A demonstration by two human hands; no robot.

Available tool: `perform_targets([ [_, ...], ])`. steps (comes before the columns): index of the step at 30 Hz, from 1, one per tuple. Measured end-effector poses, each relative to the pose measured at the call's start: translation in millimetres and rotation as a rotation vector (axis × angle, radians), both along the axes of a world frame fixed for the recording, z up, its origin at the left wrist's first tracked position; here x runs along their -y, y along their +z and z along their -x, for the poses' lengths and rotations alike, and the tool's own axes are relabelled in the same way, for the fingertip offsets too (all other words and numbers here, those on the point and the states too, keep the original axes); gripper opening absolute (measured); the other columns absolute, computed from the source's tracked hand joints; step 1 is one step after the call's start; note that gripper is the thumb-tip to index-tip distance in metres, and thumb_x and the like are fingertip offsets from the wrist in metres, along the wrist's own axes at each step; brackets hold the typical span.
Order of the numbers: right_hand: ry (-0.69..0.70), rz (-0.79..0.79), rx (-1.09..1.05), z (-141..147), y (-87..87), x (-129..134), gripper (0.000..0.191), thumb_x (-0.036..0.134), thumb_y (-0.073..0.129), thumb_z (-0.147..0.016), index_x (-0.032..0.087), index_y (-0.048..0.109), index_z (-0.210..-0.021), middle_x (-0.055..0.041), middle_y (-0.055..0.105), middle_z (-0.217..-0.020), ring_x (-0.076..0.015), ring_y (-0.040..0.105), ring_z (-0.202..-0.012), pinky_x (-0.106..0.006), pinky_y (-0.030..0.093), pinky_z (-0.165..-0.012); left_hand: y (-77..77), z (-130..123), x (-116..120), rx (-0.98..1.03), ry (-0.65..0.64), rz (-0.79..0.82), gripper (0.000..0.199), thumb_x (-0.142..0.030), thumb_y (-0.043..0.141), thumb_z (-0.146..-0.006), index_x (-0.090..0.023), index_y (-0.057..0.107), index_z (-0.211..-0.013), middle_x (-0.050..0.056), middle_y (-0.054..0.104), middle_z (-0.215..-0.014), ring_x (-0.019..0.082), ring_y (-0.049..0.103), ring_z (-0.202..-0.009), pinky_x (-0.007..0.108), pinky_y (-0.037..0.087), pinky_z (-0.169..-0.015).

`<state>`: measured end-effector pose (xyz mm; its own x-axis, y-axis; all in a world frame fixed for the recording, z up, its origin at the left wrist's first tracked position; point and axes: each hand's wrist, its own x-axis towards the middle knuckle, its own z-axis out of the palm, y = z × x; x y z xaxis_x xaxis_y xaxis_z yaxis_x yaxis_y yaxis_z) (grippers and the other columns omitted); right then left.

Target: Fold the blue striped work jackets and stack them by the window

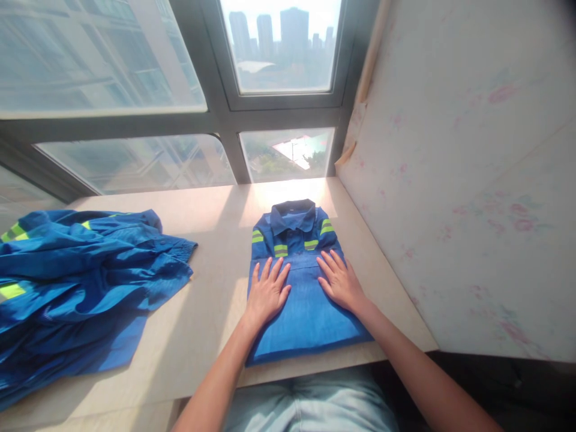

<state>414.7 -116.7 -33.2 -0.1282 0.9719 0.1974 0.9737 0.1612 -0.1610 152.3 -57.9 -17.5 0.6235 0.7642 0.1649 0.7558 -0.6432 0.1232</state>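
Observation:
A blue work jacket (310,321) lies folded into a neat rectangle in front of me, its dark collar at the far end. Yellow-green and grey reflective strips cross its shoulders and chest. My left hand (269,291) rests flat on the left side of the folded cloth, fingers spread. On the right side, my right hand (341,282) lies flat too, with its fingers spread and pointing away from me. Neither hand grips the fabric. A second blue garment (99,270) with the same bright strips is heaped loosely at the left, apart from my hands.
The pale wooden surface (202,282) carries both garments, and its front edge runs close to my legs. Grey-framed windows (225,120) stand along its far side. A flower-patterned wall (450,180) bounds it on the right.

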Motion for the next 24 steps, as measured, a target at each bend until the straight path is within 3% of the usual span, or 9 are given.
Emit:
perform_targets([
  [7,0.039,0.048,-0.008,-7,10.1,-4,0.055,0.04,0.043,-0.102,0.021,0.042,-0.154,-0.0068,0.036,-0.163,-0.031,0.026,-0.151,-0.052,0.026,-0.12,4.3,-2,3,-0.002,0.029,0.008,0.055,-0.042,0.045,-0.1,-0.028,0.043,-0.153,0.005,0.038,-0.162,0.034,0.028,-0.151,0.061,0.013,-0.122],
  [14,0.091,0.027,0.003,-11,10.3,9,0.055,0.041,0.041,-0.103,0.02,0.042,-0.154,-0.0074,0.035,-0.163,-0.0302,0.025,-0.152,-0.05,0.026,-0.121,3.6,3,21,0.019,0.033,-0.015,0.054,-0.042,0.044,-0.1,-0.028,0.044,-0.153,0.006,0.039,-0.161,0.034,0.029,-0.15,0.061,0.014,-0.122],
  [24,0.043,0.01,0.057,4,13.9,28,0.054,0.037,0.045,-0.101,0.021,0.044,-0.153,-0.011,0.035,-0.163,-0.034,0.026,-0.151,-0.058,0.024,-0.12,5.9,8,33,0.026,0.022,0.009,0.054,-0.04,0.048,-0.098,-0.028,0.047,-0.151,0.007,0.043,-0.159,0.035,0.032,-0.149,0.062,0.017,-0.121],
])
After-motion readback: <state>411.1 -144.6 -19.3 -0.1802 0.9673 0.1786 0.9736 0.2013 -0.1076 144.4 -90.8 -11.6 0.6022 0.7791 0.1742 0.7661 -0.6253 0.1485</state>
